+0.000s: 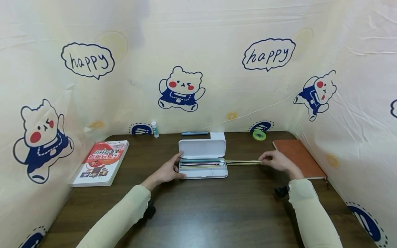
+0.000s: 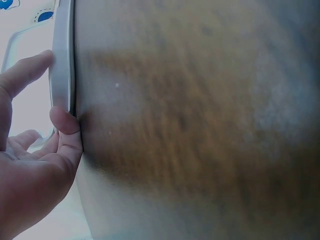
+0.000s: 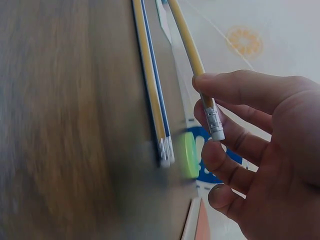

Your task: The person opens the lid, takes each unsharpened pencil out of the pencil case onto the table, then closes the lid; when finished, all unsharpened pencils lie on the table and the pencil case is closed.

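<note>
A white pencil case [image 1: 203, 175] lies open on the table, its lid tipped back and several pencils [image 1: 198, 164] inside. My left hand [image 1: 166, 171] holds the case at its left end; in the left wrist view, thumb and fingers touch the case's side wall [image 2: 62, 75]. At the other end, my right hand [image 1: 276, 161] pinches a yellow pencil [image 3: 187, 35] between thumb and fingers, close to its white eraser. Below that pencil, a yellow-and-blue striped pencil or pair of pencils [image 3: 151, 75] lies along the table, apart from the fingers.
A red-and-white book [image 1: 100, 163] lies at the left, a brown notebook [image 1: 297, 156] at the right. Along the back stand or lie a glue stick [image 1: 155, 130], a blue pen-like object [image 1: 194, 133], a white block [image 1: 217, 135] and a green tape roll [image 1: 259, 135]. A printed curtain surrounds the table.
</note>
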Demonstrator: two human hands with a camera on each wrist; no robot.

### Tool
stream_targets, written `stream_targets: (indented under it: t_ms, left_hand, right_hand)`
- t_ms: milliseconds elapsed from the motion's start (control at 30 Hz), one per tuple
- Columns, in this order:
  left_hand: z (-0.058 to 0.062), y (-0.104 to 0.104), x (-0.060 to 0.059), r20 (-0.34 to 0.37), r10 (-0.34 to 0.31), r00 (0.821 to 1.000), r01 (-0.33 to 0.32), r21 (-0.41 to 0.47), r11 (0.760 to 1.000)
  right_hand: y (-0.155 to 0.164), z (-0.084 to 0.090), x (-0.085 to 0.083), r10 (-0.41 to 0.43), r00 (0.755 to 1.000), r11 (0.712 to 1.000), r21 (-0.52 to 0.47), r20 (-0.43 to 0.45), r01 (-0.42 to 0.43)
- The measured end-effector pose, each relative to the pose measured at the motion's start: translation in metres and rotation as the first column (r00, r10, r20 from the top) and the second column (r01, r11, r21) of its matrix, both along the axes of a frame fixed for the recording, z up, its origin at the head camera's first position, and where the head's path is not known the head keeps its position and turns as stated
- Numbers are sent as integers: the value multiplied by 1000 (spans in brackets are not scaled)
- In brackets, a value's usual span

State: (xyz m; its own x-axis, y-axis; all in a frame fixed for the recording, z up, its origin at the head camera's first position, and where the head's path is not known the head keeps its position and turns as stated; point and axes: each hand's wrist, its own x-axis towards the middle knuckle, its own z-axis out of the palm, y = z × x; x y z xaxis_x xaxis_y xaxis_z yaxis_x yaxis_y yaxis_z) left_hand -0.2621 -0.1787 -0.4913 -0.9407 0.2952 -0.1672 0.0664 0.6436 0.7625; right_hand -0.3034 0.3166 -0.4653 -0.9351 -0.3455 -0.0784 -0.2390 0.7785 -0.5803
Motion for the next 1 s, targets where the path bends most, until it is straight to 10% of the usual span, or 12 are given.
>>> stream_targets:
  t_ms: [1000]
  left_hand:
    - [-1,0,0,0,-4,1000,4,2,1000]
  right_hand:
    - [5,-15,-2,-47,999,997,64,15,46]
